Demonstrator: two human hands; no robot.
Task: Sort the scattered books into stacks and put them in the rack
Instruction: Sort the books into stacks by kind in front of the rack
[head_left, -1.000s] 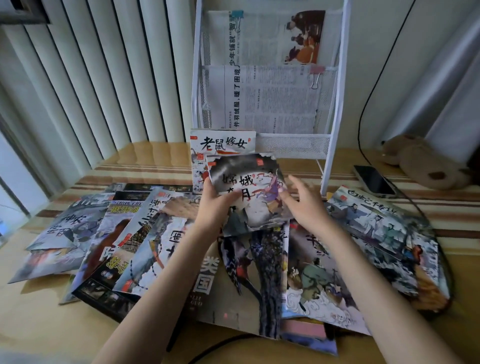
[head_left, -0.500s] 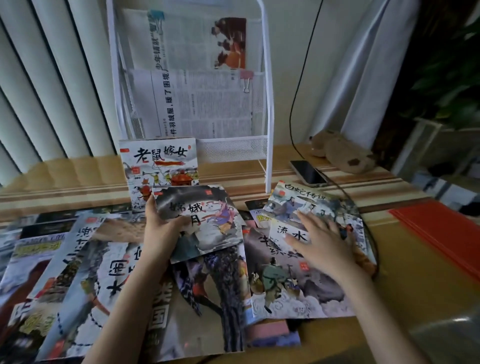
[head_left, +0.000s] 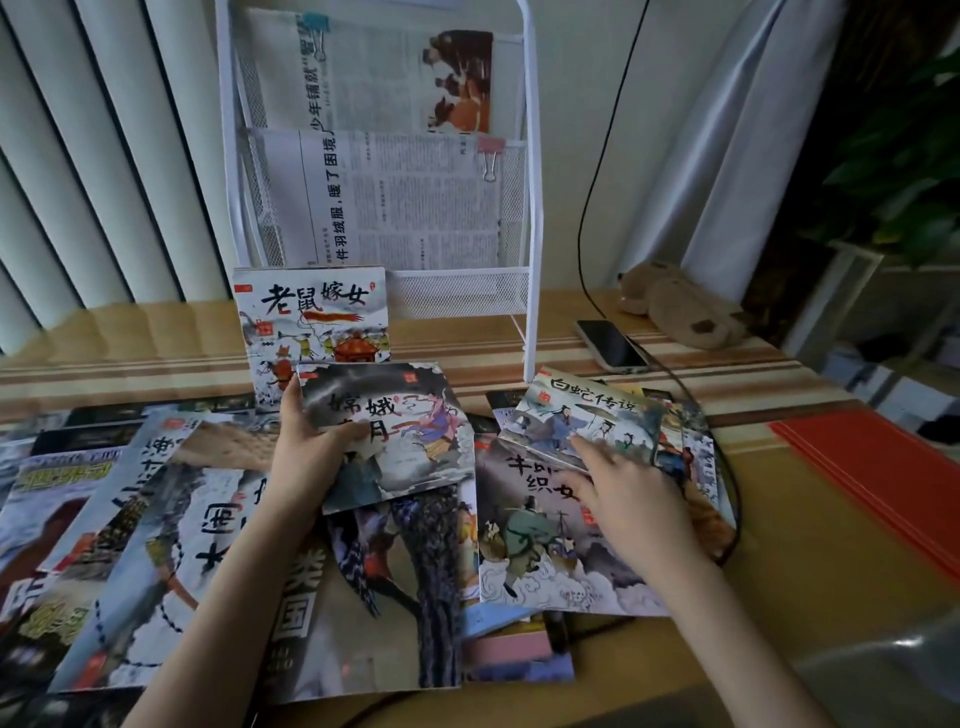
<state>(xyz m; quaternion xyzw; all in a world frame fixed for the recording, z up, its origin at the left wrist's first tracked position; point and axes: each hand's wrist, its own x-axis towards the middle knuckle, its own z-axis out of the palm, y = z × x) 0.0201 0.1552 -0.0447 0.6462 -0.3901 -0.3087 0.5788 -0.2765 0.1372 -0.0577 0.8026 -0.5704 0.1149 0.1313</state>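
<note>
A white wire rack (head_left: 533, 208) stands at the back of the table with newspapers (head_left: 395, 197) in its pockets. A picture book with a red sedan chair on its cover (head_left: 311, 322) leans upright at the rack's foot. My left hand (head_left: 311, 457) grips the left edge of a grey picture book (head_left: 405, 431), held tilted above the pile. My right hand (head_left: 628, 499) has its fingertips on the near edge of a white-snake book (head_left: 576, 410), which is raised off the book below (head_left: 524, 540). Several more books and magazines (head_left: 156, 519) lie overlapping on the left.
A phone (head_left: 610, 345) lies right of the rack with a black cable (head_left: 587, 208) running to it. A brown plush (head_left: 675, 306) sits behind it. Red folders (head_left: 878, 467) lie at the right edge. The wooden table (head_left: 779, 597) shows at the near right.
My right hand left the grey book, reached right and took hold of the white-snake book's near edge. My left hand kept the grey book. The view swung to the right.
</note>
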